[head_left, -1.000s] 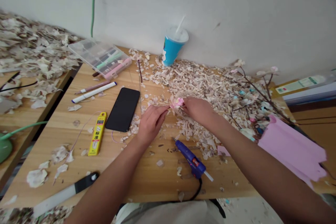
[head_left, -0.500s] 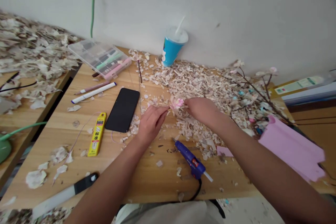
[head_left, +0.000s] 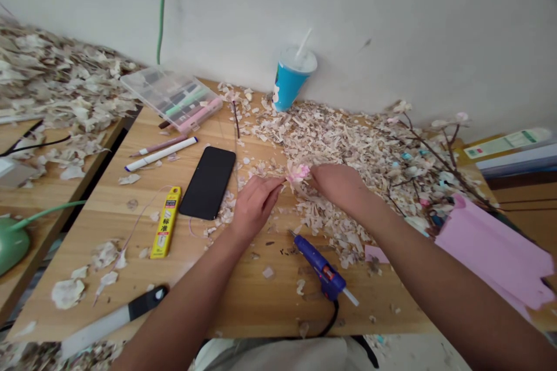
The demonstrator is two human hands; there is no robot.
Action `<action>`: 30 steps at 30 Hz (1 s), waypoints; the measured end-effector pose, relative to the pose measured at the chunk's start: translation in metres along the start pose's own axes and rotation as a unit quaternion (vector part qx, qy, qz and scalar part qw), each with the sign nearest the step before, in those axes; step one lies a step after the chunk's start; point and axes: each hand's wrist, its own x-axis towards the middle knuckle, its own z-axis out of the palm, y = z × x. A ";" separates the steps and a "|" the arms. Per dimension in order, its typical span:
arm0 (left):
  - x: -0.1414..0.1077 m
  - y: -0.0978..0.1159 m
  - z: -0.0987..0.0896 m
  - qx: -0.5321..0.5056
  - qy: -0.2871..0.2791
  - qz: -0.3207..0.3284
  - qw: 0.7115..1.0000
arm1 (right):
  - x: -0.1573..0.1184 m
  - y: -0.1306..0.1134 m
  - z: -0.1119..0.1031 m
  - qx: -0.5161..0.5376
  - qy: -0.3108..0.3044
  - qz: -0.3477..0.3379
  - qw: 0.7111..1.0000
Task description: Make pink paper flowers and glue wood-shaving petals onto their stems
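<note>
A small pink and white flower point(head_left: 298, 173) is between my two hands, above the edge of the pile of pale flakes point(head_left: 322, 133). My left hand point(head_left: 257, 203) pinches the thin stem that runs left from the flower. On the flower's other side, my right hand point(head_left: 337, 184) has its fingers closed at the petals; whatever they grip is hidden behind the hand. Below the hands a blue glue gun point(head_left: 319, 266) lies on the wooden table point(head_left: 243, 301), its nozzle pointing up and left.
Left of my hands lie a black phone point(head_left: 208, 182), a yellow blade pack point(head_left: 166, 223), pens and a clear plastic case point(head_left: 174, 98). A blue cup point(head_left: 291, 81) stands by the wall. Flowering branches point(head_left: 435, 156) and pink sheets point(head_left: 491, 249) are at right.
The whole view has shifted slightly, so everything appears a little farther right. My hands keep nearly the same pose around the flower.
</note>
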 end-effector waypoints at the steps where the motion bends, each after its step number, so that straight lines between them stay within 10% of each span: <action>1: 0.000 0.000 0.000 -0.001 0.000 -0.001 1.000 | -0.003 0.004 -0.004 0.007 0.015 -0.004 1.000; 6: 0.000 0.000 0.001 -0.003 0.004 -0.007 1.000 | -0.018 0.022 -0.021 0.021 0.071 0.006 0.997; 22: 0.001 0.000 0.001 0.011 0.003 0.004 1.000 | 0.003 -0.011 0.005 0.008 -0.007 0.035 0.999; 30: 0.000 0.000 0.001 0.011 0.007 -0.003 1.000 | -0.009 0.011 0.003 0.161 0.106 0.036 0.981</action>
